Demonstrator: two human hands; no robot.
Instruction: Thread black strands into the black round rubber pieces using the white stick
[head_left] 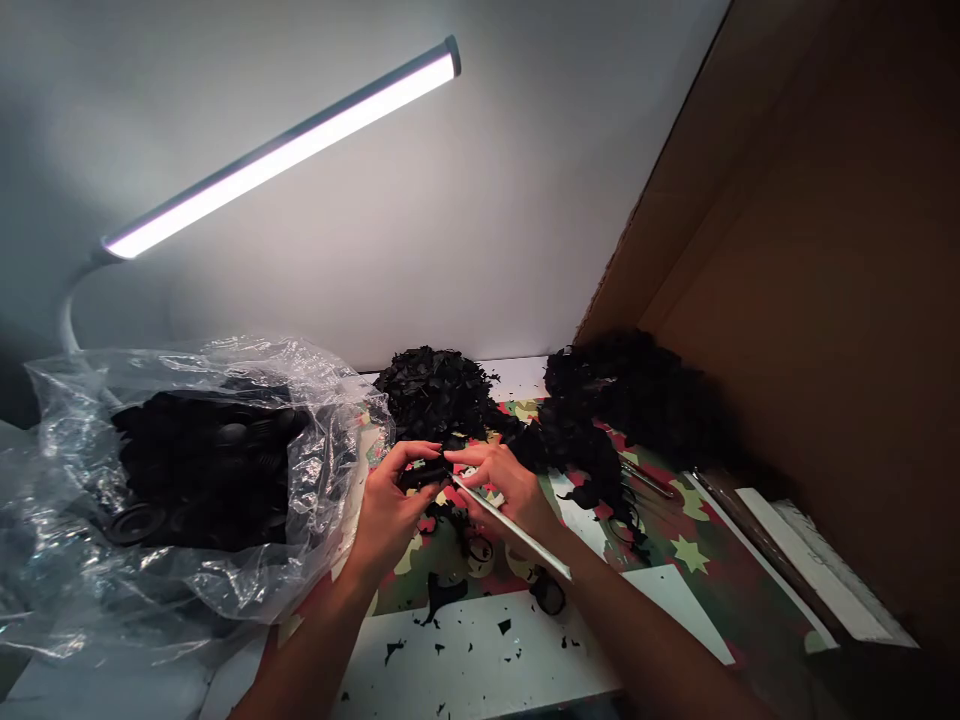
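Observation:
My left hand point(395, 497) is closed around a small black part point(424, 474), thumb below and fingers above. It looks like a rubber piece, though the fingers cover much of its outline. My right hand point(508, 488) grips a slim white-handled tool point(517, 532), its back end slanting down along the wrist. The tool's front tip meets the black part between the two hands, and its kind is too small to make out. Under the hands lie black scraps point(448, 592) and a thin black ring point(550, 594).
A clear plastic bag point(322, 500) holding black round parts point(217, 470) is on the left. Heaps of black shavings point(435, 385) stand at the back and right point(637, 390). A lamp point(292, 150) hangs above; cardboard point(810, 280) walls the right side. Metal tweezers-like tool point(649, 480) lies right.

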